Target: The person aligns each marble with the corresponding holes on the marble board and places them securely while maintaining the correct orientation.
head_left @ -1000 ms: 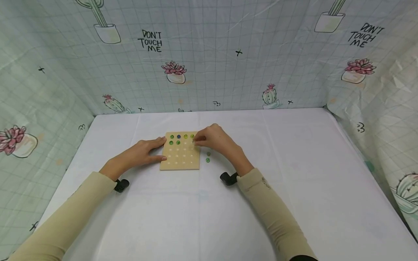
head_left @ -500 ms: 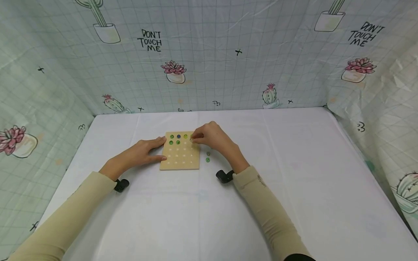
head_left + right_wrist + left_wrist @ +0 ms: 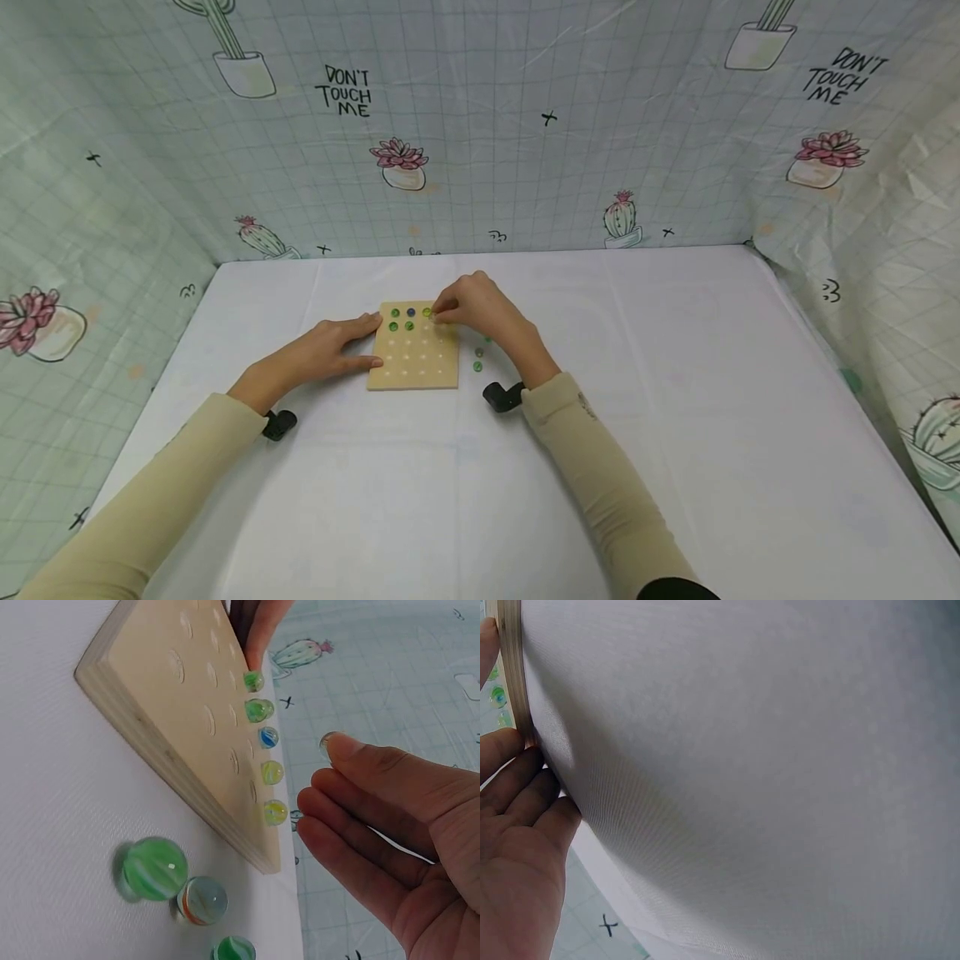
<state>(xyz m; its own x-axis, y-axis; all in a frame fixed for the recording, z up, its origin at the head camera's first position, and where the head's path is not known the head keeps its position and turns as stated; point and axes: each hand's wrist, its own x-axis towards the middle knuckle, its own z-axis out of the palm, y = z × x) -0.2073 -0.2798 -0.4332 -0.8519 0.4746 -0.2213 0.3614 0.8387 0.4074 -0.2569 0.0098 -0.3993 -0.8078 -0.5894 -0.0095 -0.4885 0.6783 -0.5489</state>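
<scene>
A square wooden board (image 3: 412,379) with rows of shallow round hollows lies on the white table. Green, blue and yellow glass marbles sit in its far rows, among them a blue marble (image 3: 411,312) and a green marble (image 3: 393,327). My left hand (image 3: 324,350) rests at the board's left edge, thumb and index finger spread apart with their tips on it. Above the far right part of the board, my right hand (image 3: 480,304) pinches a clear glass marble (image 3: 325,745) between thumb and fingertips. The right hand hides the board's far right corner in the head view.
Beside the board's right edge lie loose marbles: a green marble (image 3: 155,868), a clear marble with an orange streak (image 3: 202,900) and another green marble (image 3: 235,949). A patterned cloth (image 3: 480,167) stands as a wall behind the table.
My right hand has moved left and slightly away over the board, still pinching the marble. Another loose marble now shows beside the right wrist. The left hand has stayed in place.
</scene>
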